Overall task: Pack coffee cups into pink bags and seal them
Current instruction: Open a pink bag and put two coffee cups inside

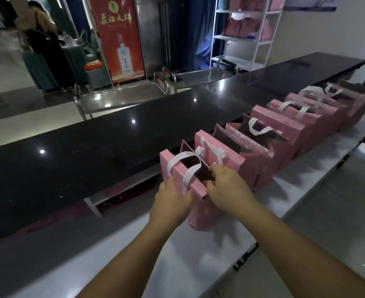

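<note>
1. A red banner [117, 37] stands at the back. It has four gold Chinese characters near the top and a picture of a white bottle lower down. The small writing on it is too blurry to read.
2. The pink bags have no writing that can be seen.
3. Both arms reach forward from the bottom of the view to the nearest bag [195, 190].
4. The left hand [173, 200] is on the left side of this bag, near its top edge. Its thumb presses on the front flap and its fingers curl round the side, so it grips the bag.
5. The right hand [226, 188] is at the top right of the same bag. Its fingers bend over the rim and hold the top edge by the dark opening.
6. A white handle [184, 166] loops up over the top of this bag, between the two hands.
7. The bag stands upright on the white counter [220, 244], at the near end of a row of bags [289, 125].
8. The row runs away to the right along the counter, just beside a raised black shelf [91, 147]. Some of the bags are open and dark inside, and white handles stick up from them.
9. Whether a cup is inside the nearest bag cannot be seen.
10. A white rack [246, 29] with red and pink packs stands at the back right.
11. A person in dark clothes [46, 46] stands at the back left.
12. A metal cart [121, 95] sits behind the black shelf.
</note>
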Tool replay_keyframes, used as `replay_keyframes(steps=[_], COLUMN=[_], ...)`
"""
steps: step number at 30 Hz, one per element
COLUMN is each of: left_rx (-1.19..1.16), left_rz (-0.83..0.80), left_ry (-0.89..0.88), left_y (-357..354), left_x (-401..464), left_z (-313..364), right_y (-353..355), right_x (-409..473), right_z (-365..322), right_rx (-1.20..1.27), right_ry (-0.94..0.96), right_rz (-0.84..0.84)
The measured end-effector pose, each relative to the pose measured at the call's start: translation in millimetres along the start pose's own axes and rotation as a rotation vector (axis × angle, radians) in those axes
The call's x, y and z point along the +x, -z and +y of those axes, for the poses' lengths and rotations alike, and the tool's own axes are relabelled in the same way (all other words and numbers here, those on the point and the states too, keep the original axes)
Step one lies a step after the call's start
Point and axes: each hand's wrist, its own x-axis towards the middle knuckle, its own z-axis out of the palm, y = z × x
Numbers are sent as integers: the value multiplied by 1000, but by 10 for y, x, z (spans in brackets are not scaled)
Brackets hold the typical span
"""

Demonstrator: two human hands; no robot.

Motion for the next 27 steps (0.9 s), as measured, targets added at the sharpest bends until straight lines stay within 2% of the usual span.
replay_keyframes(steps=[6, 13, 19, 22, 25, 27], left_rx=[65, 134, -42, -93, -84, -112], left_rz=[80, 110, 213, 230, 254, 283], left_ry=[84, 190, 378, 455, 471, 486], left_y=[-258, -443, -360, -285, -266, -250], left_x=[495, 756, 820, 800, 743, 689], left_z=[240, 514, 466, 405, 361, 343], right_y=[-71, -231, -362, -376, -378, -399], right_x=[685, 1231, 1428, 1487, 1531, 1522], right_z=[94, 298, 302, 292, 248, 251], right_rx=[-21, -160, -250, -236, -366, -300], right_ry=[66, 150, 207, 261, 243, 295], right_rz=[-60, -167, -231, -330, -505, -437])
